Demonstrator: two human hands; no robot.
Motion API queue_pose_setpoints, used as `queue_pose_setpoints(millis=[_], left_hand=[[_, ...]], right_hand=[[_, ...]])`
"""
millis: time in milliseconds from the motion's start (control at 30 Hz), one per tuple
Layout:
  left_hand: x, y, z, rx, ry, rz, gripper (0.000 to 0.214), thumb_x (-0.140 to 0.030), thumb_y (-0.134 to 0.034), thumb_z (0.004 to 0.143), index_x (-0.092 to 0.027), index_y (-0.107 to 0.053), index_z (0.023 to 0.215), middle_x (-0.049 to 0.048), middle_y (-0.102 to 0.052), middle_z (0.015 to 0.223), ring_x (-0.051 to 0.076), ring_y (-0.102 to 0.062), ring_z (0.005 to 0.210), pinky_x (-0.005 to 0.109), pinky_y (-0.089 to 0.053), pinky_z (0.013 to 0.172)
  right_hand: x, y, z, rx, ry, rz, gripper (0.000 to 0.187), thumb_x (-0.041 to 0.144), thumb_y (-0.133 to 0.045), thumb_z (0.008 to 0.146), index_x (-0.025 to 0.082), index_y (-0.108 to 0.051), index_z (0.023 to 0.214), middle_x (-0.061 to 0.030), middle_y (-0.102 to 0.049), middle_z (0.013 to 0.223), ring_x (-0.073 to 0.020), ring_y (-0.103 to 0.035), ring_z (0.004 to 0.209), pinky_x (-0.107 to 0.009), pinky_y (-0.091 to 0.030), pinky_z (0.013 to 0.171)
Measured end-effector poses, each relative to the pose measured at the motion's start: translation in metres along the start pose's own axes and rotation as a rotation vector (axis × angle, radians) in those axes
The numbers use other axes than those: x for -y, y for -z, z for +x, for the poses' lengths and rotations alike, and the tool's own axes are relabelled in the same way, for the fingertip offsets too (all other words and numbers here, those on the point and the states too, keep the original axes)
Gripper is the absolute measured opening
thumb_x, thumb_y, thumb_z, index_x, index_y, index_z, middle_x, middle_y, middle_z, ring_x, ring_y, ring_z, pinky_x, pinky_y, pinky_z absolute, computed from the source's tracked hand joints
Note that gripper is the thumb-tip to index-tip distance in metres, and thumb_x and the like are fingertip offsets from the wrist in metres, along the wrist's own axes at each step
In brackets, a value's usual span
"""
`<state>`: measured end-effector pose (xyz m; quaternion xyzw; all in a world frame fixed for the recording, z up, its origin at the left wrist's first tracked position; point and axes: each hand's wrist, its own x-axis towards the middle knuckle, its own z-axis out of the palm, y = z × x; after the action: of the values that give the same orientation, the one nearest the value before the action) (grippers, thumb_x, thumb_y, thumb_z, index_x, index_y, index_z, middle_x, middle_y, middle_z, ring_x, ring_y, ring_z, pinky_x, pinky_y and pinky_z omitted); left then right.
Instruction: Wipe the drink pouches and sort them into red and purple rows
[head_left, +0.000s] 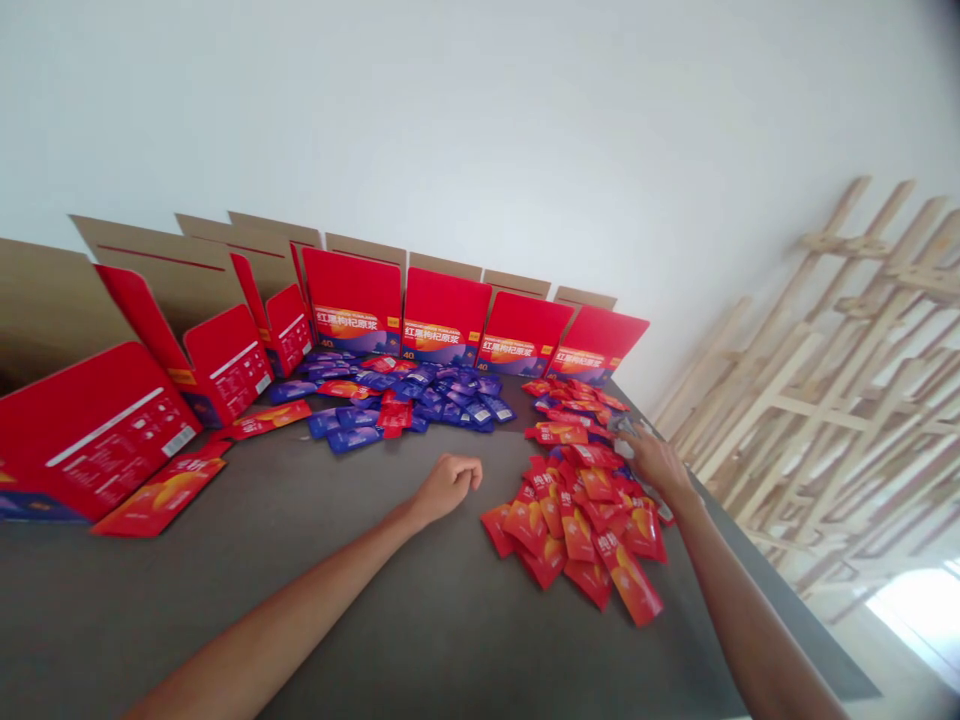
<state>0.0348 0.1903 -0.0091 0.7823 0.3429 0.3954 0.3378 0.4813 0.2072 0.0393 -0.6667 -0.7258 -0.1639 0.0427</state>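
Observation:
My left hand [448, 485] is held in a loose fist over the middle of the grey table [360, 590], with nothing showing in it. To its right, a heap of red-orange sachets [577, 510] lies spread out. At the far right of that heap, my right hand [654, 458] has its fingers closed on a crumpled silvery-grey packet [621, 436], whose exact kind is unclear. A smaller pile of red sachets [574, 398] sits just beyond. Purple sachets [454, 392] form another pile farther back, with a few red ones among them.
Red cartons with raised flaps, one of them a front carton [442, 315], stand in a row along the back. More cartons [97, 430] line the left side, near a loose red sachet [161, 492]. Wooden racks [810, 400] lean beyond the table's right edge.

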Motion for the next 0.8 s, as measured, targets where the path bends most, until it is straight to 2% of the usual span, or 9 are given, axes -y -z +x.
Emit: queue_pose_setpoints(millis=[133, 233, 300, 400, 533, 600, 667, 733, 800], left_hand=[[0.004, 0.001, 0.000, -0.023, -0.001, 0.014, 0.032, -0.005, -0.040, 0.082, -0.020, -0.056, 0.059, -0.0039, -0.054, 0.057, 0.012, -0.052, 0.057, 0.027, -0.038, 0.065], [0.007, 0.000, 0.000, -0.020, -0.010, 0.040, 0.034, -0.008, -0.045, 0.092, -0.019, -0.057, 0.062, -0.0049, -0.054, 0.058, 0.012, -0.053, 0.058, 0.027, -0.042, 0.066], [0.010, -0.001, 0.000, -0.020, -0.015, 0.071, 0.033, -0.019, -0.054, 0.100, -0.018, -0.058, 0.067, -0.0054, -0.056, 0.061, 0.012, -0.055, 0.059, 0.028, -0.046, 0.067], [0.020, 0.005, 0.003, -0.023, -0.024, 0.139, 0.033, -0.039, -0.064, 0.102, -0.017, -0.062, 0.077, -0.0045, -0.061, 0.069, 0.012, -0.059, 0.063, 0.029, -0.052, 0.068], [0.033, 0.034, 0.011, -0.030, -0.025, 0.263, 0.030, -0.042, -0.066, 0.100, -0.016, -0.065, 0.085, -0.0030, -0.063, 0.076, 0.012, -0.060, 0.066, 0.030, -0.054, 0.069], [0.034, 0.056, 0.014, -0.049, -0.008, 0.339, 0.028, -0.032, -0.062, 0.101, -0.017, -0.062, 0.078, -0.0022, -0.061, 0.073, 0.014, -0.059, 0.069, 0.031, -0.053, 0.073], [0.033, 0.078, 0.016, -0.088, 0.024, 0.426, 0.030, -0.019, -0.050, 0.099, -0.019, -0.061, 0.072, 0.0019, -0.062, 0.075, 0.018, -0.060, 0.080, 0.035, -0.051, 0.082], [0.030, 0.095, 0.017, -0.157, 0.083, 0.529, 0.030, -0.015, -0.041, 0.096, -0.020, -0.066, 0.081, 0.0095, -0.066, 0.093, 0.025, -0.059, 0.099, 0.043, -0.047, 0.096], [0.030, 0.107, 0.015, -0.228, 0.176, 0.633, 0.028, -0.020, -0.043, 0.094, -0.017, -0.069, 0.102, 0.0178, -0.063, 0.115, 0.035, -0.053, 0.119, 0.056, -0.040, 0.106]], right_hand=[[-0.013, 0.001, 0.000, -0.025, 0.076, 0.095, 0.034, 0.027, -0.066, 0.090, 0.025, -0.075, 0.122, -0.0133, -0.069, 0.135, -0.0269, -0.073, 0.099, -0.031, -0.056, 0.072], [-0.020, 0.007, -0.003, -0.104, 0.112, 0.193, 0.027, 0.034, -0.064, 0.093, 0.025, -0.076, 0.116, -0.0105, -0.075, 0.122, -0.0251, -0.073, 0.100, -0.031, -0.058, 0.077], [-0.023, 0.013, -0.006, -0.196, 0.096, 0.252, 0.027, 0.038, -0.059, 0.097, 0.023, -0.075, 0.114, -0.0108, -0.076, 0.114, -0.0250, -0.074, 0.099, -0.033, -0.058, 0.080], [-0.020, 0.024, -0.013, -0.347, 0.024, 0.311, 0.034, 0.045, -0.051, 0.103, 0.020, -0.073, 0.111, -0.0110, -0.076, 0.102, -0.0255, -0.074, 0.093, -0.037, -0.058, 0.081], [0.001, 0.045, -0.021, -0.613, -0.048, 0.408, 0.033, 0.047, -0.055, 0.101, 0.020, -0.072, 0.102, -0.0099, -0.076, 0.092, -0.0244, -0.072, 0.083, -0.038, -0.058, 0.077], [0.019, 0.057, -0.026, -0.780, -0.050, 0.472, 0.028, 0.046, -0.063, 0.097, 0.020, -0.073, 0.097, -0.0095, -0.076, 0.090, -0.0244, -0.072, 0.081, -0.039, -0.058, 0.076], [0.038, 0.071, -0.031, -0.895, -0.010, 0.501, 0.021, 0.041, -0.068, 0.094, 0.020, -0.074, 0.096, -0.0090, -0.077, 0.089, -0.0248, -0.073, 0.082, -0.039, -0.059, 0.078], [0.056, 0.086, -0.037, -0.953, 0.059, 0.501, 0.014, 0.035, -0.072, 0.092, 0.022, -0.075, 0.096, -0.0083, -0.077, 0.089, -0.0247, -0.073, 0.082, -0.039, -0.059, 0.078], [0.073, 0.103, -0.042, -0.958, 0.140, 0.503, 0.008, 0.030, -0.075, 0.091, 0.023, -0.076, 0.095, -0.0075, -0.077, 0.087, -0.0240, -0.073, 0.079, -0.037, -0.059, 0.075]])
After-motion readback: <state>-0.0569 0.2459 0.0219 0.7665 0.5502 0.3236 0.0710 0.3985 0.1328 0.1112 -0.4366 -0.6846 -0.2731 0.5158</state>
